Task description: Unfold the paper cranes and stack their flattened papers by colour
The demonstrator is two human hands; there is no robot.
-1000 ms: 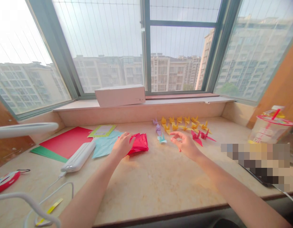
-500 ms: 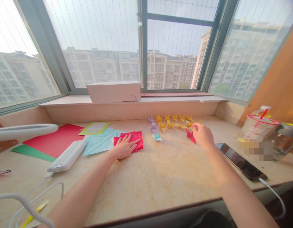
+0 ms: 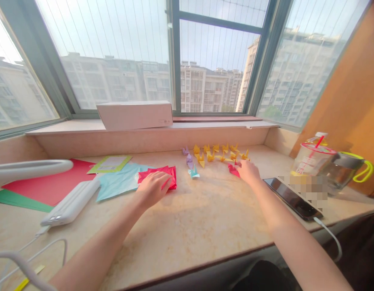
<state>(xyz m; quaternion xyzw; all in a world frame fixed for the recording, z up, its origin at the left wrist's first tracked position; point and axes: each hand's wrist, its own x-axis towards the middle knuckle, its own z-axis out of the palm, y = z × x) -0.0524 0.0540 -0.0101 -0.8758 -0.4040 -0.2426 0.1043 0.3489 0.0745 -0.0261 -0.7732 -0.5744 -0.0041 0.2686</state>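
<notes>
My left hand (image 3: 155, 186) lies over a folded red packet (image 3: 172, 178), fingers slightly bent and nothing gripped. Beneath that packet spreads a crinkled light-blue wrapper (image 3: 117, 184). On the right, the fingers of my right hand (image 3: 250, 173) are closed at the edge of a red paper crane (image 3: 233, 169), which rests on the counter; the fingertips are partly hidden. Behind it stand several yellow paper cranes (image 3: 210, 156) in rows. Two purple cranes (image 3: 190, 161) and a light-blue crane (image 3: 193, 173) stand to the left of these.
Red sheets (image 3: 53, 182) and a green sheet (image 3: 20, 201) lie at left beside a white power bank (image 3: 70, 202). A phone (image 3: 291, 198) with a cable, a drink cup (image 3: 311, 159) and a dark bottle (image 3: 338, 171) are at right. A white box (image 3: 135, 115) sits on the sill.
The view has shifted, so everything sits further left. My left fingers have drawn in from a flat spread to a bent pose. My right fingertips are lower at the red crane.
</notes>
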